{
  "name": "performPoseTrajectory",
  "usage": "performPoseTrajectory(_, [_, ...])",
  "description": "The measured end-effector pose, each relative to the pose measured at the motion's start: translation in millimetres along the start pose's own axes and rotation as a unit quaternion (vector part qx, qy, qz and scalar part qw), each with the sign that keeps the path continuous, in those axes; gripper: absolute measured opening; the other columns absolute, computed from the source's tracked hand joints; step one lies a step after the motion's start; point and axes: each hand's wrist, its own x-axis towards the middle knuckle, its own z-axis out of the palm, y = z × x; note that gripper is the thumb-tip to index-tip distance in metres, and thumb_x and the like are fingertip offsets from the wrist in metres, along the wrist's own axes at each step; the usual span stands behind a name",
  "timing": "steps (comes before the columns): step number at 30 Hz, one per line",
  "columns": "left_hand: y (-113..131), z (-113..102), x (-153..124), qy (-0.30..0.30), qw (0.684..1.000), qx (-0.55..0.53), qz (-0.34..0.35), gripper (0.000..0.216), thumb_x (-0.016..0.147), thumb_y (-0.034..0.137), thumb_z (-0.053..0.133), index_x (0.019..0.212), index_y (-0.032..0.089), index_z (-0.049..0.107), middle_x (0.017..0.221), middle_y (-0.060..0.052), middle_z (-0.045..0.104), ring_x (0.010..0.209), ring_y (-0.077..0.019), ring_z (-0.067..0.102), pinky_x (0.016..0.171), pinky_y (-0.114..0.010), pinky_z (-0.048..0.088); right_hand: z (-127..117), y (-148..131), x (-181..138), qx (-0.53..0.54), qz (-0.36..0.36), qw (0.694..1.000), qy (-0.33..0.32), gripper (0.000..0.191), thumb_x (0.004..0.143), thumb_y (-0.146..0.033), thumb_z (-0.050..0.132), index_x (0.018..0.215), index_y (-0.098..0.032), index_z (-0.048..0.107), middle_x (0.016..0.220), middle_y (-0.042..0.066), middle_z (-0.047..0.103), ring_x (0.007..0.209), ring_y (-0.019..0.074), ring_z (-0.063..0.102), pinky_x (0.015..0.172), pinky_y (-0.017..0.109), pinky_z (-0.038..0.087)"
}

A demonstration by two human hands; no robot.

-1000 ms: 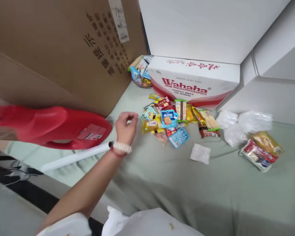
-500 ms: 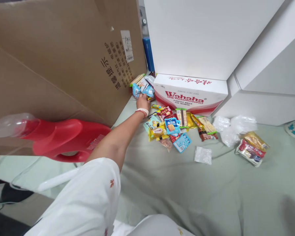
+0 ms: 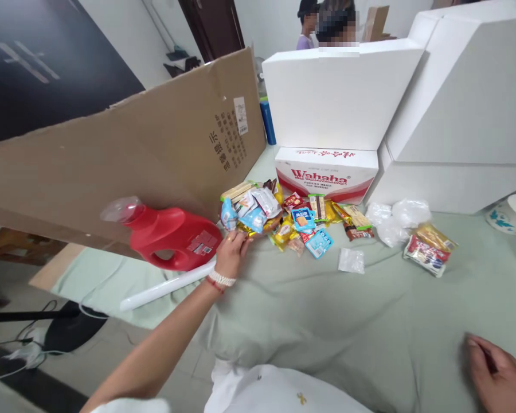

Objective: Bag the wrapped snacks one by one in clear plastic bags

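My left hand [image 3: 231, 254], wearing a white bead bracelet, is closed on the near edge of a brown round tray [image 3: 276, 223]. Snack packets [image 3: 251, 205] are heaped on the tray, among them blue, white and green-edged ones, and hide most of it. Right beside it lies a loose pile of snack packets [image 3: 303, 219] in yellow, red and blue wrappers. At the lower right edge my right hand [image 3: 499, 373] rests over the cloth, its fingers loosely curled together with nothing visible in them.
A red detergent bottle [image 3: 176, 235] and a white roll [image 3: 167, 285] lie left of my hand, before a large cardboard box [image 3: 155, 149]. Behind the packets stands a Wahaha carton [image 3: 327, 175] near white boxes [image 3: 339, 97]. Clear plastic bags [image 3: 398, 221] lie right. Two people are in the background.
My left hand has drawn the heaped tray toward me, overlapping the loose pile's left side. The view has tilted up, and my right hand has come into sight at lower right.
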Motion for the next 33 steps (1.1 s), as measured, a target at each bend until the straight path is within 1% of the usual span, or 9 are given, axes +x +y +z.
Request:
performPoseTrajectory(4, [31,-38,-28,0.018,0.991,-0.116,0.071,0.019,0.098,0.036,0.057,0.092,0.022,0.067,0.093,-0.007,0.068,0.087,-0.0207,0.065,0.08,-0.031,0.05,-11,-19,-2,0.004,0.022,1.0,0.003,0.031,0.085,-0.057,0.046,0.094,-0.037,0.067,0.1,0.013,0.074,0.092,0.0421,0.07,0.065,0.054,0.052])
performPoseTrajectory(8, [88,-49,-13,0.026,0.935,-0.354,-0.007,0.014,0.088,0.035,0.073,0.09,0.022,0.068,0.088,-0.003,0.064,0.077,-0.016,0.058,0.074,-0.028,0.049,-12,-31,-4,-0.017,0.013,1.0,0.021,0.041,0.087,-0.055,0.042,0.098,-0.029,0.07,0.097,0.015,0.073,0.093,0.0418,0.069,0.071,0.051,0.052])
performPoseTrajectory(10, [116,-39,5,0.026,0.844,-0.525,-0.105,0.024,0.079,0.036,0.082,0.091,0.022,0.066,0.086,0.0,0.062,0.073,-0.0127,0.055,0.068,-0.024,0.047,-11,-32,-6,-0.017,0.008,1.0,0.02,0.044,0.087,-0.055,0.041,0.1,-0.025,0.072,0.097,0.015,0.073,0.094,0.0409,0.069,0.073,0.05,0.052])
performPoseTrajectory(14, [155,1,34,-0.044,0.519,-0.789,-0.325,0.045,0.062,0.021,0.093,0.09,0.021,0.058,0.077,0.007,0.057,0.059,-0.0047,0.046,0.054,-0.016,0.037,-13,-32,-11,-0.004,-0.003,1.0,0.02,0.046,0.089,-0.055,0.041,0.101,-0.024,0.072,0.097,0.014,0.072,0.093,0.0378,0.068,0.076,0.047,0.052])
performPoseTrajectory(16, [166,19,39,-0.086,0.446,-0.812,-0.366,0.042,0.065,0.016,0.091,0.083,0.019,0.054,0.068,0.009,0.051,0.05,-0.0026,0.036,0.049,-0.016,0.031,-15,-32,-13,0.004,-0.008,1.0,0.013,0.046,0.089,-0.055,0.041,0.099,-0.023,0.073,0.098,0.014,0.072,0.091,0.0365,0.069,0.075,0.046,0.053])
performPoseTrajectory(21, [175,31,29,-0.156,0.378,-0.828,-0.384,0.031,0.085,0.019,0.077,0.073,0.018,0.048,0.059,0.007,0.044,0.047,-0.0037,0.036,0.047,-0.017,0.034,-17,-30,-17,0.038,0.007,0.999,-0.004,0.045,0.085,-0.056,0.048,0.095,-0.021,0.074,0.099,0.014,0.072,0.091,0.0349,0.069,0.08,0.047,0.054])
performPoseTrajectory(25, [176,23,13,-0.21,0.318,-0.846,-0.372,0.018,0.094,0.027,0.067,0.083,0.016,0.058,0.067,0.001,0.057,0.051,-0.0065,0.046,0.047,-0.017,0.038,-24,-51,-15,0.174,0.149,0.973,-0.028,0.04,0.078,-0.056,0.063,0.095,-0.021,0.075,0.085,0.01,0.071,0.072,0.0289,0.065,0.072,0.044,0.053])
performPoseTrajectory(31, [197,29,-37,-0.371,0.27,-0.819,-0.343,0.025,0.094,0.037,0.067,0.102,0.014,0.07,0.089,-0.008,0.072,0.067,-0.0118,0.064,0.061,-0.023,0.052,-64,-129,-25,0.579,0.173,0.779,-0.166,0.069,0.071,-0.066,0.079,0.13,-0.033,0.066,0.137,0.011,0.062,0.055,0.0109,0.047,0.042,0.027,0.037])
performPoseTrajectory(33, [207,37,-58,-0.422,0.275,-0.805,-0.312,0.029,0.09,0.041,0.071,0.105,0.015,0.071,0.089,-0.008,0.072,0.067,-0.0121,0.063,0.063,-0.024,0.051,-75,-139,-37,0.619,0.17,0.735,-0.22,0.074,0.065,-0.068,0.083,0.129,-0.034,0.067,0.122,0.011,0.068,0.047,0.008,0.039,0.037,0.026,0.032])
